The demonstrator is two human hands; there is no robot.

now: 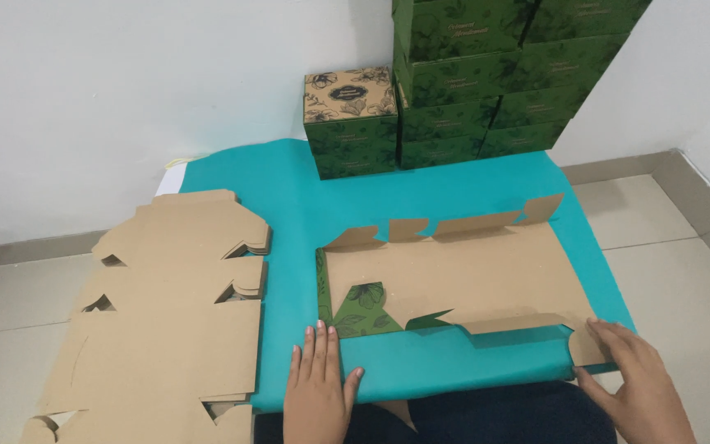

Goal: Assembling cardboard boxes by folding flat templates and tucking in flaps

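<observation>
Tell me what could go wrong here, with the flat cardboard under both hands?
1. The right hand presses only a corner flap of the flat box blank; the left hand lies mostly on the teal sheet, so the blank might twist or crease.
2. The sheet could slide on the tiled floor.
3. The tall stack of green boxes stands close behind; a push might topple it.

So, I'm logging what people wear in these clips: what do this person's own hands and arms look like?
Both the left hand and the right hand are bare: no gloves, rings, watch or bracelets show. No sleeves reach the visible wrists. Fingers have short, unpainted nails.
</observation>
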